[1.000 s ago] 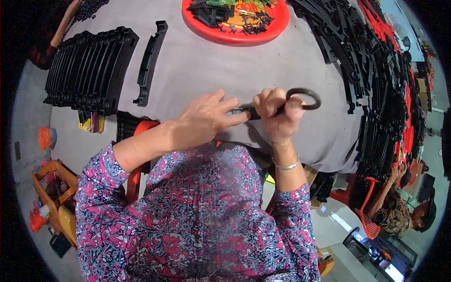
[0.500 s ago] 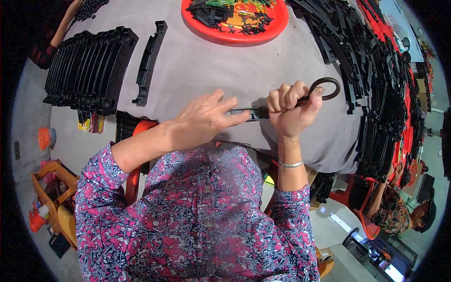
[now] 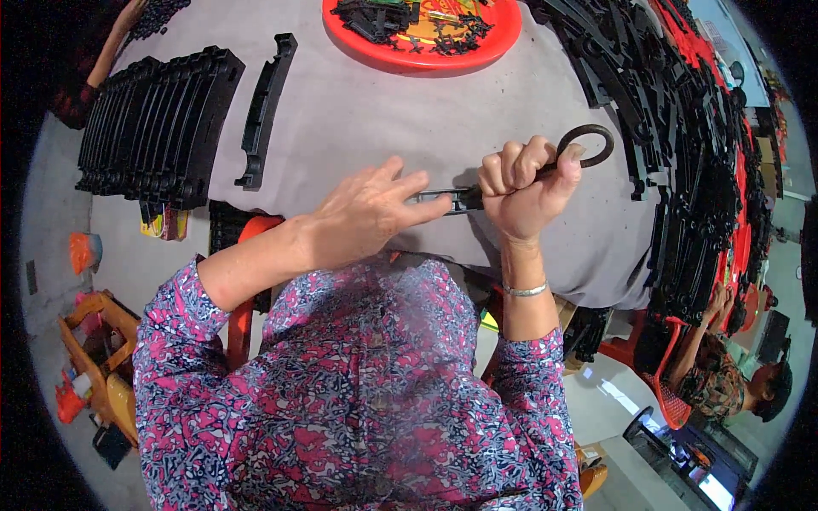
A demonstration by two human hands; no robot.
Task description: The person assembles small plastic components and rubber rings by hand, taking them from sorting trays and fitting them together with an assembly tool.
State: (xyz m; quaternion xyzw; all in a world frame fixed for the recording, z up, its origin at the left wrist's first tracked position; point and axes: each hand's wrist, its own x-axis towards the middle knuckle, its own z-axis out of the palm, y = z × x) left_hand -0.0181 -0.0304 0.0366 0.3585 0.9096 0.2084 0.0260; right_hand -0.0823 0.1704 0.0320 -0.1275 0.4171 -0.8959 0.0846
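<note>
My left hand is at the table's near edge, its thumb and fingers around a black plastic strip. Part of that strip is hidden under the hand. My right hand, wearing a bracelet on the wrist, is closed in a fist around a dark tool with a ring-shaped handle. The ring sticks out past the thumb, while the tool's other end is covered by the fist, beside the strip. Farther left, a single black plastic strip lies apart from a row of similar black strips.
A red basin with small black parts stands at the far side of the grey cloth. Black strips are heaped along the right. Another person sits at the lower right; someone's arm shows at the upper left.
The whole view has shifted slightly, so the table things sit a little higher and to the left. Both hands keep nearly the same pose and hold.
</note>
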